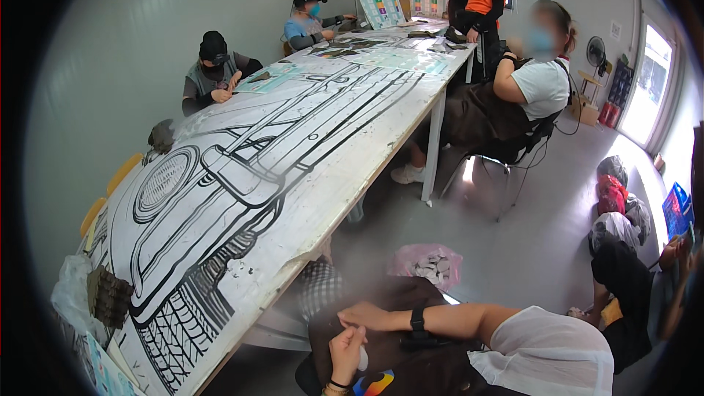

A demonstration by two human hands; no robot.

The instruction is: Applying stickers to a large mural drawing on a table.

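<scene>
My left hand (346, 352) comes up from the lower edge over a dark brown cloth (330, 334) across my lap. Its fingers are curled with thumb and forefinger together, and a small whitish piece (363, 358) shows against the palm side. Just beyond it, my right hand (367, 316) reaches in from the right, a black band (418, 320) on its wrist. The right fingers are bent and pressed together at the tips; whatever is between them is too small to make out. A round, brightly coloured patch (375, 383) lies on the cloth below.
A long white table (293, 198) with black line drawings runs from near left to far. Brown stacked pieces (110, 297) and a clear plastic bag (71, 286) sit at its near end. A pink bag (425, 265) of pale pieces lies on the floor. Several people sit or stand around.
</scene>
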